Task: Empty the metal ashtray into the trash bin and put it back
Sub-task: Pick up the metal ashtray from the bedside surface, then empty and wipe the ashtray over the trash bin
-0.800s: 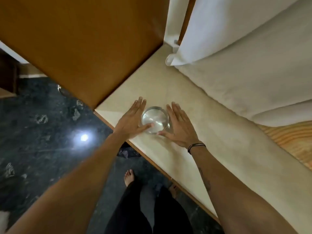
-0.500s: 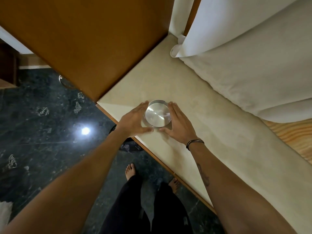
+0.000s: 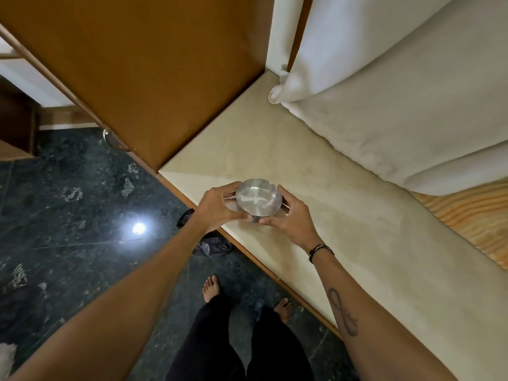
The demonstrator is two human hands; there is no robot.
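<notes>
A round metal ashtray (image 3: 258, 198) with a notched rim is held between both hands, lifted slightly above the cream marble ledge (image 3: 316, 193) near its front left corner. My left hand (image 3: 217, 207) grips its left side and my right hand (image 3: 291, 218) grips its right side, thumbs meeting under the near rim. A pale smear shows on the dish's inner bottom. A dark bin lined with a black bag (image 3: 209, 243) stands on the floor below the ledge, mostly hidden by my left forearm.
A brown wooden cabinet door (image 3: 143, 78) with a metal handle (image 3: 112, 143) stands to the left of the ledge. White curtains (image 3: 398, 92) hang over the ledge's far side. The floor is dark green marble (image 3: 68, 202); my bare feet stand by the ledge edge.
My hands went from flat beside the ashtray to closed around it, and the ashtray has risen off the ledge toward me.
</notes>
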